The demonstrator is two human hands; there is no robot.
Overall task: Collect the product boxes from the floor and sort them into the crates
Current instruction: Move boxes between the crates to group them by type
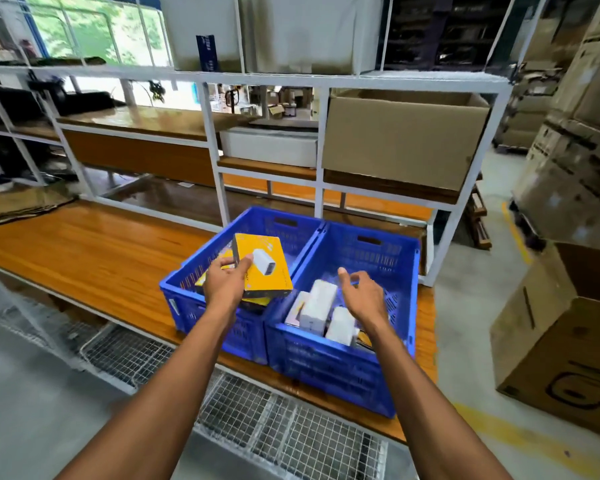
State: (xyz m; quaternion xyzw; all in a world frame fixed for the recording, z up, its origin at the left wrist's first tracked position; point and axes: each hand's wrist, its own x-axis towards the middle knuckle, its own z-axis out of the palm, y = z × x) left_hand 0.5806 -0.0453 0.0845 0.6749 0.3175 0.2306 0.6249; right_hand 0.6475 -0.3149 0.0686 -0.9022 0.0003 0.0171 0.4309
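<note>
**Yellow box held over the left crate, right hand empty over the right crate**

Both forearms reach forward from the near edge of the view toward two blue crates that stand side by side, touching, on the wooden counter. The left hand is raised above the left crate, its back toward the camera, with the thumb on the yellow face and the fingers wrapped round the left edge of a yellow product box. The box is gripped firmly and tilted, its printed face turned up and toward the viewer, showing a small white device. Beneath it, inside the same crate, more yellow boxes lie partly hidden.

The right hand hovers over the right crate, with its fingers spread and loosely curled, thumb pointing up; it holds nothing. Just left of and below it, several white boxes lie jumbled in that crate, some upright, some tilted.

Far behind the crates stands a white metal shelf frame with a large open cardboard carton on it. More cartons stand on the floor at right.
</note>
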